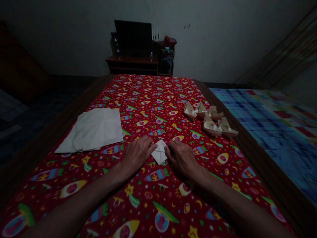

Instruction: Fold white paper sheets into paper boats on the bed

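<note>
A small square of folded white paper point(159, 152) lies on the red patterned cloth, turned so that one corner points toward me. Crease lines cross its face. My left hand point(140, 148) grips its left corner, with the thumb on the paper and the fingers curled. At the opposite corner, my right hand point(182, 154) has its fingers bent and pressed together on the paper's edge. Beyond my right hand stand several folded paper boats point(212, 124) in a cluster. A fanned stack of flat paper sheets point(96, 129) rests to the left of my left hand.
The red cloth point(160, 185) covers a long surface with dark wooden edges point(262, 165). At the far end, a black monitor point(133, 38) stands on a wooden desk point(132, 62), near a red telephone point(170, 40). Blue checked fabric point(260, 132) spreads at the right.
</note>
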A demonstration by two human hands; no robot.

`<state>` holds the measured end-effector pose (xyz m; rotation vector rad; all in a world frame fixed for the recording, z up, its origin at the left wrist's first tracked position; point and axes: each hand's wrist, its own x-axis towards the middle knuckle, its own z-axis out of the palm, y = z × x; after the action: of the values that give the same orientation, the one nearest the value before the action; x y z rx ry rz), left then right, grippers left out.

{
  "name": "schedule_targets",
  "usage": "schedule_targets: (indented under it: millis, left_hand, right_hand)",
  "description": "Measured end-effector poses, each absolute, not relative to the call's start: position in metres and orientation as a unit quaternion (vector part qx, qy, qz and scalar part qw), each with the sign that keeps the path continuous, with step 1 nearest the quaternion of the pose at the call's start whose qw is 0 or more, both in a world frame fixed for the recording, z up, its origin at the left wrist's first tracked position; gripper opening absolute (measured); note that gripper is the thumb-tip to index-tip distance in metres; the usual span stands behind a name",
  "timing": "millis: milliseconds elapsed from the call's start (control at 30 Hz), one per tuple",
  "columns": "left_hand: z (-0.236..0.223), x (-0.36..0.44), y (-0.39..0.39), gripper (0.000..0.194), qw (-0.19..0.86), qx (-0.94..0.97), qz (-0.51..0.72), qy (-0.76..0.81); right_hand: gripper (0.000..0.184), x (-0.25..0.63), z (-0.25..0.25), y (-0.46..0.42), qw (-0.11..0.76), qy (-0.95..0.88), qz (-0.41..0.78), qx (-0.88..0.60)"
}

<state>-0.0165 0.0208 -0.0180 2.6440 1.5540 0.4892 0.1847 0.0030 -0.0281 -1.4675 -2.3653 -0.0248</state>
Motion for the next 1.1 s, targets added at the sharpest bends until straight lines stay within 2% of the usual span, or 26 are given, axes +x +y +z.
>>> schedule_targets:
  millis: [400, 500, 667, 900, 1100]
  left_hand:
    - [-0.018, -0.024, 0.017, 0.013, 0.029, 0.843, 0.199, 0.499]
    - [-0.018, -0.027, 0.017, 0.023, -0.015, 0.866, 0.208, 0.456]
    - [-0.014, -0.024, 0.01, 0.032, -0.044, 0.929, 0.14, 0.338]
    - [-0.011, -0.032, -0.002, 0.059, 0.003, 0.93, 0.102, 0.354]
    - [-0.006, -0.046, -0.01, 0.063, -0.012, 0.917, 0.091, 0.389]
  right_hand:
    - [0.02, 0.187, -0.019, 0.001, 0.166, -0.83, 0.003, -0.533]
    - [0.019, 0.189, -0.02, 0.001, 0.171, -0.829, 0.01, -0.533]
    - [0.012, 0.189, -0.022, -0.001, 0.18, -0.837, -0.01, -0.517]
    - [0.02, 0.187, -0.014, -0.009, 0.129, -0.906, -0.047, -0.401]
    - [0.025, 0.199, -0.019, -0.013, 0.111, -0.911, -0.06, -0.392]
